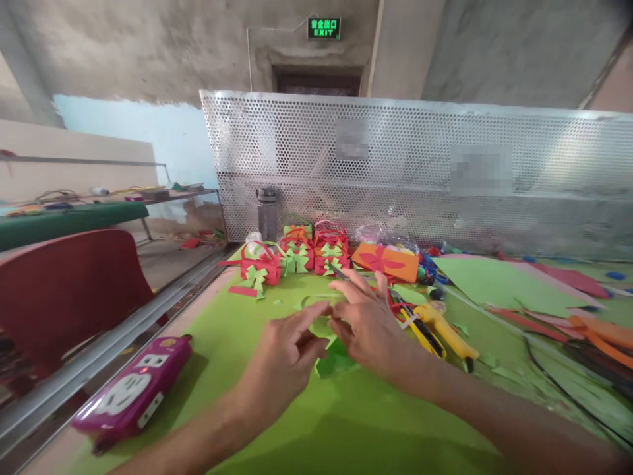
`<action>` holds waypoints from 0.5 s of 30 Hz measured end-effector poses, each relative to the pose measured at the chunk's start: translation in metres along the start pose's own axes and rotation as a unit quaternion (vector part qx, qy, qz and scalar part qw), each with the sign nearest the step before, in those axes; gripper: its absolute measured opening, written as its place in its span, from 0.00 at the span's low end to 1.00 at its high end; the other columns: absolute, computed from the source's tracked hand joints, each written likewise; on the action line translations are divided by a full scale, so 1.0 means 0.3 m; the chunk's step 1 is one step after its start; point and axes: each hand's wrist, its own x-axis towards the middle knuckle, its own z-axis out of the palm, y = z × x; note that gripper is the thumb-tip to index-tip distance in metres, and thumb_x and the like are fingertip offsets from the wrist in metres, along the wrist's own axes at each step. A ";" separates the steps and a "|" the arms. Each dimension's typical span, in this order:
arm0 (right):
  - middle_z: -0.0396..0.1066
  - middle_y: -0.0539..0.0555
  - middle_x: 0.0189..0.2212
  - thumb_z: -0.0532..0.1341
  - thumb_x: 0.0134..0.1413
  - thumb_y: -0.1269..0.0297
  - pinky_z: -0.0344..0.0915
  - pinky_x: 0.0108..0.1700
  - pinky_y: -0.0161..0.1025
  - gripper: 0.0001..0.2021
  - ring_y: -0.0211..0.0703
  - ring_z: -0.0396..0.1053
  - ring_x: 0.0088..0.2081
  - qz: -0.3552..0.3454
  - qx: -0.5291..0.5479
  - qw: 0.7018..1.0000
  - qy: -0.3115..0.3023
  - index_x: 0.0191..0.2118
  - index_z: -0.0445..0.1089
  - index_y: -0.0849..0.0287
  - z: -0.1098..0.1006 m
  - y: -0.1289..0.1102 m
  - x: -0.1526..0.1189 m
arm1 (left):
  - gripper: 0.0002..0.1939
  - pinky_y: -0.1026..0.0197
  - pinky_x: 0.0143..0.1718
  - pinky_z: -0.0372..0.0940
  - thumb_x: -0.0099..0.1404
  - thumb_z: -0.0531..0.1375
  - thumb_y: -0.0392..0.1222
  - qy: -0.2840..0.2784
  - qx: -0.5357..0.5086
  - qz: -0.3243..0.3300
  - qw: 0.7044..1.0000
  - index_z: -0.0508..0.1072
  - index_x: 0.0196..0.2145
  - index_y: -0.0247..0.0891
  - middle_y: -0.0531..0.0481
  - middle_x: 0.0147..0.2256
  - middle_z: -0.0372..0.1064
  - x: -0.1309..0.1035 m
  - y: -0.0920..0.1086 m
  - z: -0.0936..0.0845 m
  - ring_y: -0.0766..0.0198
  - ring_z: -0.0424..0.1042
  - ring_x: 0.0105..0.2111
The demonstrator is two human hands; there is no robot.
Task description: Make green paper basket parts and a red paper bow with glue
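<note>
Your left hand (pixel 291 346) and right hand (pixel 366 320) curled at a thin bright-green paper piece (pixel 336 361) between them at the flat lime-green tabletop (pixel 222 326), grip unclear, and uneven finger pressure could have creased it

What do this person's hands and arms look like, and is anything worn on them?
The left hand and right hand are bare, without gloves; no watch or bracelet shows, and no sleeves cover the visible forearms.
</note>
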 end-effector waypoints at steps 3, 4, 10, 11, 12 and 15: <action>0.65 0.61 0.52 0.56 0.53 0.72 0.35 0.55 0.74 0.09 0.63 0.46 0.61 -0.019 -0.021 1.000 -0.012 0.29 0.72 0.59 0.002 -0.018 -0.011 | 0.18 0.66 0.24 0.59 0.57 0.55 0.31 -0.026 0.026 0.034 0.999 0.73 0.45 0.42 0.52 0.26 0.75 0.002 -0.032 0.019 0.64 0.71 0.23; 0.65 0.62 0.52 0.56 0.54 0.72 0.34 0.55 0.74 0.09 0.63 0.46 0.61 -0.025 -0.027 0.999 -0.013 0.28 0.72 0.59 0.004 -0.023 -0.013 | 0.17 0.66 0.26 0.60 0.58 0.55 0.32 -0.027 0.029 0.040 0.998 0.74 0.43 0.42 0.52 0.28 0.76 0.005 -0.042 0.021 0.64 0.71 0.24; 0.66 0.60 0.52 0.55 0.58 0.67 0.35 0.55 0.73 0.11 0.62 0.49 0.60 -0.049 -0.032 0.998 0.012 0.28 0.72 0.59 0.002 -0.034 -0.012 | 0.08 0.66 0.26 0.60 0.57 0.57 0.34 0.004 0.035 0.041 0.999 0.76 0.28 0.39 0.52 0.23 0.74 0.029 -0.055 -0.002 0.64 0.71 0.24; 0.66 0.60 0.51 0.56 0.58 0.65 0.37 0.55 0.73 0.09 0.62 0.50 0.60 -0.054 -0.022 0.998 0.030 0.30 0.72 0.59 -0.011 -0.028 -0.009 | 0.07 0.66 0.26 0.61 0.57 0.58 0.34 0.020 0.023 0.026 0.999 0.76 0.27 0.39 0.52 0.24 0.74 0.037 -0.056 -0.011 0.64 0.71 0.24; 0.67 0.59 0.51 0.57 0.57 0.62 0.39 0.55 0.72 0.08 0.61 0.52 0.59 -0.061 -0.009 0.997 0.055 0.33 0.72 0.58 -0.028 -0.018 -0.005 | 0.06 0.66 0.27 0.62 0.55 0.59 0.34 0.037 0.000 0.004 0.999 0.76 0.28 0.39 0.52 0.25 0.75 0.047 -0.058 -0.022 0.64 0.72 0.25; 0.68 0.60 0.49 0.58 0.56 0.59 0.51 0.55 0.62 0.10 0.56 0.57 0.57 -0.088 0.047 0.982 0.161 0.39 0.71 0.58 -0.090 0.021 0.010 | 0.08 0.65 0.26 0.65 0.51 0.62 0.33 0.088 -0.102 -0.074 0.988 0.76 0.32 0.37 0.50 0.27 0.76 0.081 -0.077 -0.062 0.62 0.74 0.26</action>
